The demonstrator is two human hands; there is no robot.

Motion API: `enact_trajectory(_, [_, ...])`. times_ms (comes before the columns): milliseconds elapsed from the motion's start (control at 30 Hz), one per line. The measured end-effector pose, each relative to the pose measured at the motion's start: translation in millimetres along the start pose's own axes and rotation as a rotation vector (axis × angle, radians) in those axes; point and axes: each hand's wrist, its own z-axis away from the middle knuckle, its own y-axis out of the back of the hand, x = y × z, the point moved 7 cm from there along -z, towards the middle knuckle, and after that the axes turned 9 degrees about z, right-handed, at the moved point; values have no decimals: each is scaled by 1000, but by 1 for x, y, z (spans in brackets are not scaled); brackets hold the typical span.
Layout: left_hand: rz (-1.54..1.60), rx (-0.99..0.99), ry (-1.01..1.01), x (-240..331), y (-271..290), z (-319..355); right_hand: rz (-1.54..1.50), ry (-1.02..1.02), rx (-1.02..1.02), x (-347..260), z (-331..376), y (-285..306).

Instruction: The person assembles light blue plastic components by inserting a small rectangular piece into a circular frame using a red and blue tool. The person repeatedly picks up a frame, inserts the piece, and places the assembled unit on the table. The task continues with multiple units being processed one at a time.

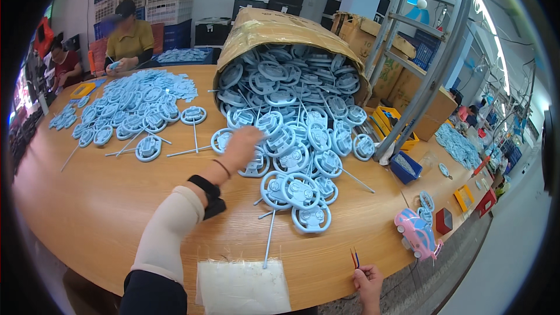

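A workshop with stacked crates at twelve o'clock; a round wooden worktop [105,210] carries a tipped cardboard box [274,29] spilling pale-blue toy steering wheels [297,140]. The left hand [242,143] reaches into the heap's nine o'clock edge; blur hides whether its grip has closed. Picking one wheel seems the step, calling for fingers to close on a rim. The right hand [368,283], at five o'clock, pinches thin tweezers [354,258].
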Motion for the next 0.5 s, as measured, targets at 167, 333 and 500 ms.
enact_trajectory(167, [-563, -262, 127, -75, 25, 61, 0, -41, 15, 1, 2, 1])
enact_trajectory(333, [-437, -350, 229, -75, 40, 73, 53, -38, -32, -5, 6, -12])
enact_trajectory(500, [-334, -341, 133, 34, 98, 64, 164, -40, -126, -31, 31, -36])
